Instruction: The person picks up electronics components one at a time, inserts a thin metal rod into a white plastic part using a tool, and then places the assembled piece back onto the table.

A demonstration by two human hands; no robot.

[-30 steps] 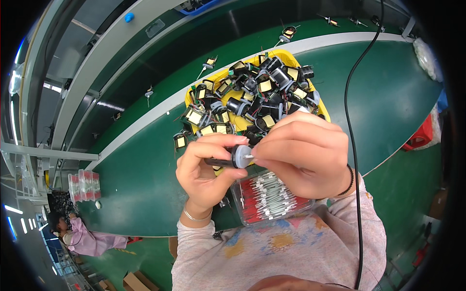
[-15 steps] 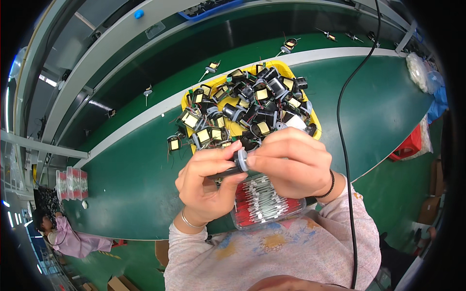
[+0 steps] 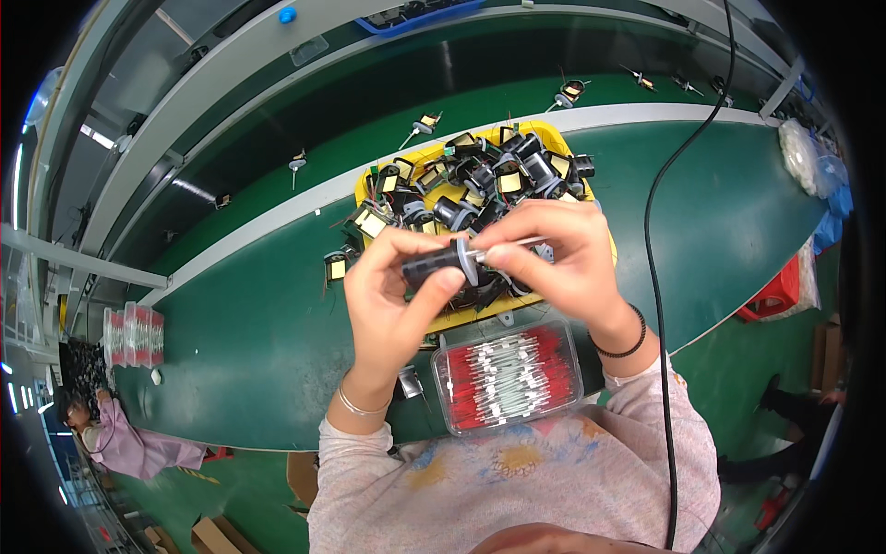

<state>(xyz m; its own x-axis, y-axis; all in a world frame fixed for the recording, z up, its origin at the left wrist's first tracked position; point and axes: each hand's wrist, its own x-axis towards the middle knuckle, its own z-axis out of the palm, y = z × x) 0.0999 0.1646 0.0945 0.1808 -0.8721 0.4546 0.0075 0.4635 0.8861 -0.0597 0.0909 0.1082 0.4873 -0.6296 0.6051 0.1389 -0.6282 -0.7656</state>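
Observation:
Wrapped in my left hand (image 3: pixel 383 300) is a black cylindrical part (image 3: pixel 425 266) with a grey disc (image 3: pixel 468 262) at its right end. My right hand (image 3: pixel 568 268) pinches a thin pale rod (image 3: pixel 530 242) between thumb and fingers, and its inner end meets the middle of the disc. How deep the rod sits there cannot be seen. Both hands are over the near edge of a yellow bin (image 3: pixel 452 319), heaped with similar black parts (image 3: pixel 538 170) bearing yellow pads and wires. Below them stands a clear plastic box (image 3: pixel 440 392) of thin rods with red and white sections.
A black cable (image 3: pixel 649 231) hangs down across the right side. Along the green line beyond the bin lie spaced-out assemblies (image 3: pixel 425 124). A small silver part (image 3: pixel 409 381) lies beside the clear box. Stacked clear boxes (image 3: pixel 134 336) and another person (image 3: pixel 138 439) are at left.
Both hands have moved up, away from the clear box, uncovering it. The black part now shows its side, and the pale rod has come into view between the right fingers and the disc.

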